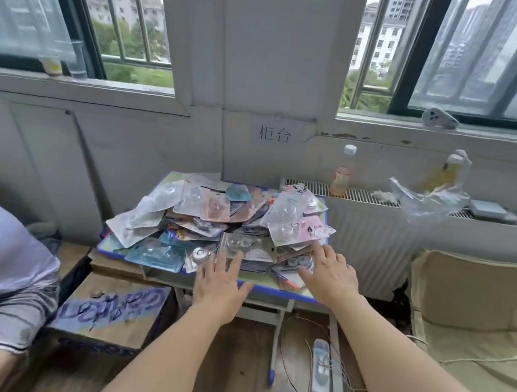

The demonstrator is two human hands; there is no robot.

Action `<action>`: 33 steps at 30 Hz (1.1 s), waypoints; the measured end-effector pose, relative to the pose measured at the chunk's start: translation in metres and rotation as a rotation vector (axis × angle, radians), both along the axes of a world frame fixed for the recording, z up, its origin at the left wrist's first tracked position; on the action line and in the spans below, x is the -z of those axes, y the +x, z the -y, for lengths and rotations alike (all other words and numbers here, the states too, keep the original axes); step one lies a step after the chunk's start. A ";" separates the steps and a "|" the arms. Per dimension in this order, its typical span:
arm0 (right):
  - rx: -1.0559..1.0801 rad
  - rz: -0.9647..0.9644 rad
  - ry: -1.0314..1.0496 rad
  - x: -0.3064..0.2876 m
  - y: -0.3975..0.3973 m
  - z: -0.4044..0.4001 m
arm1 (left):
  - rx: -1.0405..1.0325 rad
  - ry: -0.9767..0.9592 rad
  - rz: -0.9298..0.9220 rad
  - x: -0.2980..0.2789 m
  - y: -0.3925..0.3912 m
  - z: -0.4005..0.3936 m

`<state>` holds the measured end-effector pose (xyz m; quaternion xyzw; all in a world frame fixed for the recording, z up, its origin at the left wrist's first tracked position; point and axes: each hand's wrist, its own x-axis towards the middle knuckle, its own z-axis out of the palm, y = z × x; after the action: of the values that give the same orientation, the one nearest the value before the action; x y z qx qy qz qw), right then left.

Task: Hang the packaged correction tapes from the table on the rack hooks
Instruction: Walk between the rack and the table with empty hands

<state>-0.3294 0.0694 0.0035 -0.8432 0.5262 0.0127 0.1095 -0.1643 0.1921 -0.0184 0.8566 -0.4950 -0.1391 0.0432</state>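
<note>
**Reach to the pile — pick not yet made**

Head view. Bench (271, 290), small with a blue rim, sits at frame centre against the wall under a paper sign (275, 133). Its top carries a loose heap of packs (214, 223), many overlapping at all angles; some overhang the near left edge. No rack or hooks in frame.

Left hand (218, 283) at lower centre: fingers straight and spread, tips reaching the near edge of the heap, over a clear blister pack (238, 245). Holds nothing. Whether the tips touch the pack, cannot tell.

Right hand (332, 276) just right of it: fingers loosely extended, forefinger pointing up toward a pink pack (298, 230) at the right of the heap. Nothing gripped. The hands are apart, neither closed on anything.

Surroundings: bottle (342, 173) on the radiator (369, 238) at right; crumpled plastic bag (429, 197) further right; cardboard box (109, 311) lower left; another person's shoulder at far left.

Judgement: step in hand is the first pick from the pile. Next move calls for isolating one pack from the overlap, pinching it by the card edge so the hang hole stays free, then turning to find the rack, which is out of view.
</note>
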 end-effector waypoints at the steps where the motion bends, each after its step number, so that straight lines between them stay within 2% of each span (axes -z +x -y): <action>1: -0.005 -0.001 0.009 0.001 0.008 0.014 | -0.002 0.010 -0.002 0.000 0.006 0.015; 9: -0.018 -0.071 0.085 0.023 0.050 0.083 | 0.050 0.062 -0.025 0.014 0.037 0.100; 14: 0.052 -0.083 0.112 0.036 0.072 0.114 | 0.161 0.084 -0.061 0.025 0.055 0.147; 18: 0.142 -0.081 0.117 0.043 0.093 0.128 | 0.314 0.065 -0.067 0.036 0.075 0.184; 23: 0.295 -0.115 0.094 0.054 0.115 0.133 | 0.514 0.002 0.013 0.047 0.096 0.218; 33: 0.567 -0.027 0.219 0.065 0.151 0.134 | 0.585 0.049 -0.093 0.050 0.103 0.258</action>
<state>-0.1786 -0.0642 -0.0613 -0.6455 0.7376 0.0495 0.1920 -0.0616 -0.0656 -0.0680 0.6709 -0.7150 -0.1967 0.0031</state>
